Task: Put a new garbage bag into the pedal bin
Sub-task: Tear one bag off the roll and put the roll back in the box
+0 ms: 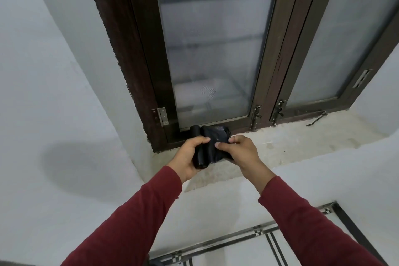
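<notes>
Left hand (187, 157) is closed around the black rolled plastic garbage-bag roll (199, 147), long axis pointing away, above the grey concrete window sill (291, 142). Right hand (239, 149) pinches its loose end, rightward. Pedal bin unseen.

Both arms wear long sleeves of dark red — maroon, plain cloth, no print — ending at the wrists, with the left hand (187, 153) and right hand (241, 150) bare.
</notes>
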`<state>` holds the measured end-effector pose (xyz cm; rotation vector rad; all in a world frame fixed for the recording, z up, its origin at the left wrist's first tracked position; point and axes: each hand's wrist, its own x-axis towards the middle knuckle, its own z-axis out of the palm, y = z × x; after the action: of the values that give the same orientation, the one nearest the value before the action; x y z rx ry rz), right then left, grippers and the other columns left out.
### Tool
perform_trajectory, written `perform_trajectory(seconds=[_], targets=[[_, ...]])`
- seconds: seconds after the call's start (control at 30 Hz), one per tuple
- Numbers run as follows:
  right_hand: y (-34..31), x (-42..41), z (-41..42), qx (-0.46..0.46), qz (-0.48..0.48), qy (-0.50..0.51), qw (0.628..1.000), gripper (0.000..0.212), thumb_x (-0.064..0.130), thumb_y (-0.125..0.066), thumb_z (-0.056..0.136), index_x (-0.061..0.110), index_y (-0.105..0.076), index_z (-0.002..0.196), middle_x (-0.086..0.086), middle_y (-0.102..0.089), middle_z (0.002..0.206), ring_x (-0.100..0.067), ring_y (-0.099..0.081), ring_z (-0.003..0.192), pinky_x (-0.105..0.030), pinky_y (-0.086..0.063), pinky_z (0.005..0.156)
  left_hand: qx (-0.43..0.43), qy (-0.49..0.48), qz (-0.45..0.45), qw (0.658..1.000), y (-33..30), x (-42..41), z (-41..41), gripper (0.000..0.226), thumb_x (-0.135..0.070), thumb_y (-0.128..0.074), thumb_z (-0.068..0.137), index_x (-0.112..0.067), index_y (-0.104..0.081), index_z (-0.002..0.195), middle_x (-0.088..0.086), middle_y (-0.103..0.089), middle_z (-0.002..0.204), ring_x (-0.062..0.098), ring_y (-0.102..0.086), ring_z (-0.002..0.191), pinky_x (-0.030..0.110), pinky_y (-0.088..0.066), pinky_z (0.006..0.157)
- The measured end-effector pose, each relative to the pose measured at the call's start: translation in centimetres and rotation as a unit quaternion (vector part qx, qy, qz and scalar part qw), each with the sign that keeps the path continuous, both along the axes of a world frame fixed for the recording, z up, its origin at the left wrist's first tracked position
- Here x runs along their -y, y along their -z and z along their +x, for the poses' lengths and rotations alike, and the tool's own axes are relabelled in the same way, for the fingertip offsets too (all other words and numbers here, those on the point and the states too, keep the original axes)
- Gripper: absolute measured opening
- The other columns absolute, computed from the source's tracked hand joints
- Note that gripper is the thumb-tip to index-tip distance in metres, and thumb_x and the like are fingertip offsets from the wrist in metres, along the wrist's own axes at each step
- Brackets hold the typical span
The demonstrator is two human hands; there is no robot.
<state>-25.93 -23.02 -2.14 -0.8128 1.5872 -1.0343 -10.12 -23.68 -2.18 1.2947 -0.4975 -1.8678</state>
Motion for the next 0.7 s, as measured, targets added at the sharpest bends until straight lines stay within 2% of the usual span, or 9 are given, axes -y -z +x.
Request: perform_trajectory(seconds=[0.1,0.2,0.33,0.4,0.43,0.5,0.57,0.63,0.7], targets=[[0.1,0.8,-0.5,-0.01,-0.013,0.019,1.0,0.013,0.021,-0.077,0.065,0.029,-0.067,0.066,-0.012,-0.074,0.099,-0.036,-0.072,0.102,-0.054,-0.062,0.085,-0.007,-0.009,0.004,1.0,-0.1,0.1,0.1,0.046,-0.015,-0.073,0.081,-0.004,-0.065,0.125,0.02,-0.074,0.109,0.035,-0.072,0.094,0.039,-0.06,0.072],[0.8,1.3,-1.8,-0.025,-0.023,0.017,0.999,0.031,0.006,-0.063,0.08,0.033,-0.075,0.07,-0.011,-0.075,0.1,-0.032,-0.07,0.092,-0.056,-0.061,0.085,0.013,-0.01,-0.001,1.0,-0.2,0.2,0.3,0.033,-0.011,-0.067,0.081,-0.007,-0.067,0.113,0.017,-0.073,0.1,0.034,-0.069,0.091,0.04,-0.058,0.075],[-0.6,0.6,-1.7,-0.085,-0.037,0.061,0.994,0.042,-0.002,-0.047,0.089,0.024,-0.08,0.084,-0.005,-0.073,0.106,-0.02,-0.062,0.086,-0.033,-0.059,0.071,0.048,0.012,0.001,0.999,-0.1,0.5,0.5,0.033,-0.012,-0.063,0.078,-0.008,-0.069,0.11,0.015,-0.073,0.101,0.035,-0.067,0.092,0.041,-0.057,0.075],[-1.0,0.5,-1.6,-0.113,-0.024,0.064,0.991,0.018,0.012,-0.061,0.09,0.016,-0.078,0.093,-0.005,-0.071,0.106,-0.023,-0.061,0.092,-0.032,-0.055,0.073,0.051,0.011,-0.008,0.999,-0.3,0.5,0.5,0.037,-0.007,-0.062,0.078,-0.005,-0.069,0.114,0.016,-0.073,0.099,0.034,-0.069,0.09,0.041,-0.059,0.073],[-1.2,0.3,-1.3,-0.125,-0.021,0.042,0.991,0.019,0.027,-0.072,0.087,0.011,-0.076,0.096,-0.006,-0.07,0.105,-0.025,-0.063,0.095,-0.037,-0.056,0.08,0.053,0.012,-0.013,0.998,-0.3,0.5,0.5,0.038,-0.006,-0.061,0.078,-0.004,-0.07,0.114,0.016,-0.074,0.097,0.035,-0.069,0.09,0.042,-0.06,0.075],[-0.8,0.1,-0.7,-0.159,-0.022,-0.009,0.987,0.066,0.057,-0.087,0.065,0.009,-0.068,0.105,-0.004,-0.064,0.11,-0.023,-0.064,0.102,-0.038,-0.056,0.093,0.06,0.016,-0.023,0.998,-0.5,0.5,0.4,0.037,-0.006,-0.06,0.078,-0.003,-0.071,0.113,0.016,-0.076,0.094,0.035,-0.071,0.09,0.043,-0.061,0.08],[-0.4,0.0,0.0,-0.242,-0.039,-0.034,0.969,0.087,0.065,-0.091,0.05,0.014,-0.06,0.114,-0.002,-0.056,0.115,-0.017,-0.059,0.104,-0.031,-0.053,0.094,0.064,0.012,-0.027,0.998,-0.8,0.5,0.4,0.037,-0.005,-0.058,0.079,-0.002,-0.07,0.113,0.017,-0.075,0.095,0.034,-0.071,0.089,0.041,-0.06,0.076],[0.2,0.4,0.1,-0.311,-0.059,-0.053,0.947,0.073,0.06,-0.09,0.059,0.014,-0.065,0.11,0.0,-0.062,0.109,-0.016,-0.06,0.101,-0.028,-0.051,0.087,0.071,0.013,-0.028,0.997,-1.1,0.5,0.4,0.036,-0.005,-0.056,0.08,-0.001,-0.07,0.113,0.018,-0.073,0.097,0.034,-0.07,0.087,0.038,-0.059,0.071],[0.4,0.6,-0.3,-0.345,-0.065,-0.075,0.933,0.035,0.051,-0.082,0.077,0.021,-0.071,0.092,0.005,-0.067,0.087,-0.019,-0.065,0.091,-0.024,-0.046,0.068,0.077,0.017,-0.031,0.996,-1.4,0.3,0.3,0.03,-0.004,-0.054,0.08,-0.003,-0.068,0.107,0.016,-0.072,0.095,0.031,-0.07,0.083,0.035,-0.058,0.067]])
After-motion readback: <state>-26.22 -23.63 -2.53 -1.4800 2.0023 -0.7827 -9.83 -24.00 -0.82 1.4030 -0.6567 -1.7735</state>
